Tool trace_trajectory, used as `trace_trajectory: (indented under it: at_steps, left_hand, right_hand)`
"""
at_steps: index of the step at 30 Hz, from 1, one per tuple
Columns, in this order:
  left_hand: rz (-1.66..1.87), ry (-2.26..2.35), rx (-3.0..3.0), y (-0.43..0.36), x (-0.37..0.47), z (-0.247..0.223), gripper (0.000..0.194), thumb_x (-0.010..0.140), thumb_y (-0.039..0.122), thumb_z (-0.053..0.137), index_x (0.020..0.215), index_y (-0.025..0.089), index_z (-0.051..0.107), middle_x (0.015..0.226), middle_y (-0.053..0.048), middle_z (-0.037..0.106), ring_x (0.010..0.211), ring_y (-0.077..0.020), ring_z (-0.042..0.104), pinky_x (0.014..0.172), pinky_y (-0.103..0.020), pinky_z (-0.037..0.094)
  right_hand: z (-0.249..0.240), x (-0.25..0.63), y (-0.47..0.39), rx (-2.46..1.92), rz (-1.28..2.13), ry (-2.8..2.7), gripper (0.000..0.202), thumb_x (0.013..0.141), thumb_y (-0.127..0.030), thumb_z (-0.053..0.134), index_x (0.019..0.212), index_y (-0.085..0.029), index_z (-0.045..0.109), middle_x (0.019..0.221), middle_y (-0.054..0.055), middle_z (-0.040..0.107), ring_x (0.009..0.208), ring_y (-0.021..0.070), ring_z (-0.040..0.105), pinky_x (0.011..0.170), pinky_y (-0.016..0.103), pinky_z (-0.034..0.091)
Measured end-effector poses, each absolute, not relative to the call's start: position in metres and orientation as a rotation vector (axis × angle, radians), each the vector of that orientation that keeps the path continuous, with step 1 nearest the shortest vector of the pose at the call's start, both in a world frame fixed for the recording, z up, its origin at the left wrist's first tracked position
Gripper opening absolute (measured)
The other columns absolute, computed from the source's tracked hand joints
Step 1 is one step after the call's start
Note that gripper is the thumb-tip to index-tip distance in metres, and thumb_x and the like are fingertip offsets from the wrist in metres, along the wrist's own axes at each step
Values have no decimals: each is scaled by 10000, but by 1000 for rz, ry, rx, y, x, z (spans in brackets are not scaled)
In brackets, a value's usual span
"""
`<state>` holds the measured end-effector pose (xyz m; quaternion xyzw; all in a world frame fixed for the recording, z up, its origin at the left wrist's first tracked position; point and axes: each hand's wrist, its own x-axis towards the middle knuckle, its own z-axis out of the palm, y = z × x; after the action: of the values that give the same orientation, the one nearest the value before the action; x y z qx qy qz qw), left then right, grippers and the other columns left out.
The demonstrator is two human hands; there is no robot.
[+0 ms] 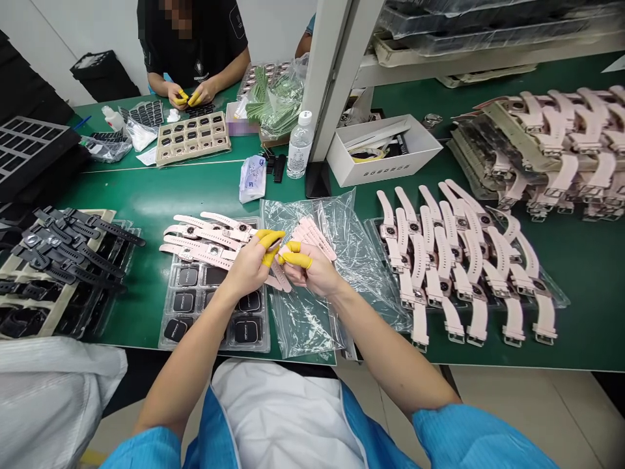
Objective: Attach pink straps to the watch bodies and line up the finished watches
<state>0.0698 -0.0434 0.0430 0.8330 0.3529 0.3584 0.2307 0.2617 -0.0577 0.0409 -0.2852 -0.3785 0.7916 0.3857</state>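
My left hand [252, 262], with yellow finger cots, pinches a small watch case, mostly hidden by the fingers. Facing it, my right hand [315, 266], also in yellow cots, grips the end of a pink watch strap against the case. Behind my right hand, loose pink straps [312, 236] lie fanned on clear plastic bags [344, 260]. Left of my hands is a clear plastic tray [165, 326] of square dark watch faces [184, 301]. Watches with pink straps [198, 233] are laid over its far part.
Pink-strapped watches [444, 254] fill a tray at right, with stacked trays [537, 150] behind. Dark-strapped watches [73, 241] are piled at left. A white box [385, 163], a bottle [299, 146] and a post [336, 65] stand ahead. Another person [195, 45] works across the green table [141, 189].
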Motion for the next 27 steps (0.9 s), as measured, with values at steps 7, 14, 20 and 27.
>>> trace_trajectory:
  at_steps: [7, 14, 20, 27]
  left_hand:
    - [897, 956, 2313, -44, 69, 42, 545, 972, 62, 429, 1480, 227, 533, 1363, -129, 609, 1288, -251, 613, 1089, -430, 547]
    - [882, 950, 2336, -45, 69, 42, 532, 981, 72, 424, 1479, 220, 536, 1346, -133, 606, 1253, -247, 626, 1072, -429, 555]
    - [909, 980, 2309, -45, 70, 42, 520, 1000, 95, 412, 1494, 218, 519, 1380, -140, 593, 1295, -261, 597, 1104, -454, 530]
    - [875, 899, 2226, -46, 69, 47, 455, 1093, 317, 382, 1522, 212, 496, 1336, -137, 567, 1224, -258, 598, 1101, -466, 520]
  right_hand:
    - [41, 261, -58, -720, 2053, -949, 313, 846, -448, 769, 846, -189, 593, 429, -91, 461, 346, 65, 274, 331, 177, 243]
    - [40, 261, -58, -694, 2038, -997, 300, 862, -432, 750, 813, -193, 577, 435, -76, 487, 348, 68, 287, 330, 180, 247]
    - [42, 258, -58, -717, 2066, -873, 283, 854, -416, 755, 842, -189, 587, 438, -95, 443, 358, 60, 254, 348, 171, 227]
    - [42, 257, -59, -689, 2064, -783, 310, 849, -415, 769, 795, -209, 543, 439, -99, 412, 366, 60, 226, 348, 168, 209]
